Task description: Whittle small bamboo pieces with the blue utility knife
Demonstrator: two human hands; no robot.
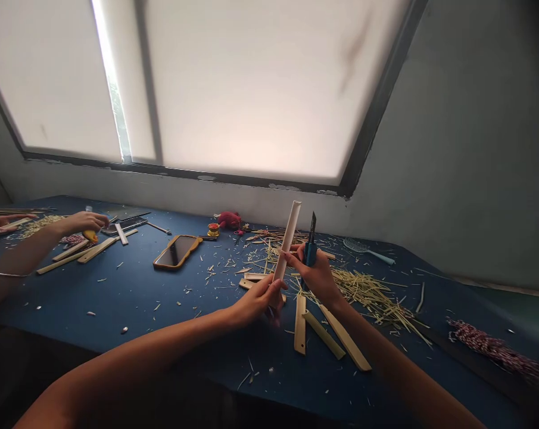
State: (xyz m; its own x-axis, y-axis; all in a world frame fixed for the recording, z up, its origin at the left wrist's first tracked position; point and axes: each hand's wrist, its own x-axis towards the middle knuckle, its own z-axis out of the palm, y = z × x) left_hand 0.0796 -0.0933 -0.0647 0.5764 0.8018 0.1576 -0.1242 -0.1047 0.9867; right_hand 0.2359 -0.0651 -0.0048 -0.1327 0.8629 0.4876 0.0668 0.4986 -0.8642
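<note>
My left hand [265,298] grips the lower end of a pale split bamboo strip [289,235], which stands tilted upright with its hollow side toward me. In my right hand [319,275] is a blue utility knife [311,253], its dark blade pointing up; the thumb and a fingertip of that hand touch the strip's edge. The blade is apart from the strip. Below my hands several bamboo pieces lie on the blue table [162,316], among them a flat slat with a small hole [300,325], a greenish piece [325,335] and a longer slat [347,339].
A pile of thin bamboo shavings [371,292] lies right of my hands. Red-and-white cord [495,347] is at the far right, a hairbrush [370,250] behind. A phone in a yellow case [177,252] lies left of centre. A co-worker's hands [84,223] work at far left.
</note>
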